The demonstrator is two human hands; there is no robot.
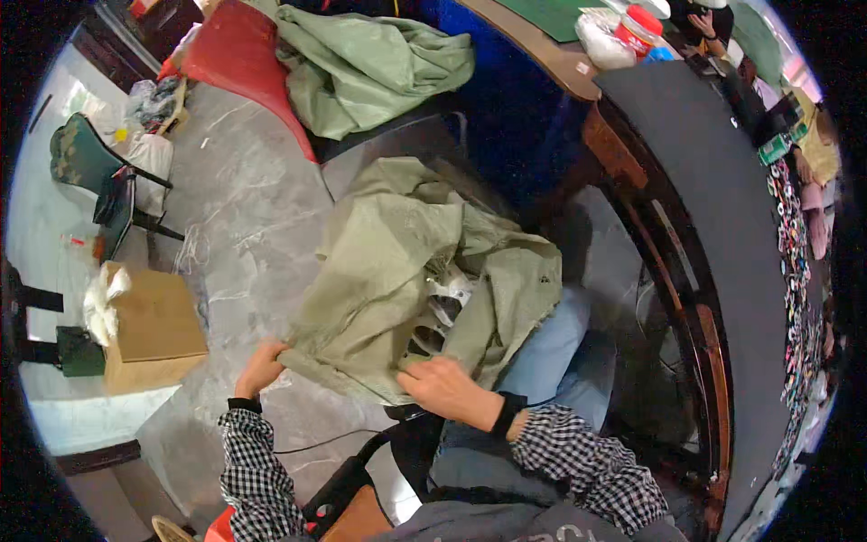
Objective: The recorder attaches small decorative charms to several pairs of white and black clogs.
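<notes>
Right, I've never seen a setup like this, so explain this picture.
There's no machine: these are a person's bare hands. A wide fisheye camera on the person's head looks down, so edges bend and picture left is their left. The left hand and right hand each grip the edge of a green sack; pale things inside are too hidden to name. Small colourful pieces line the far side of the dark table at right.
</notes>
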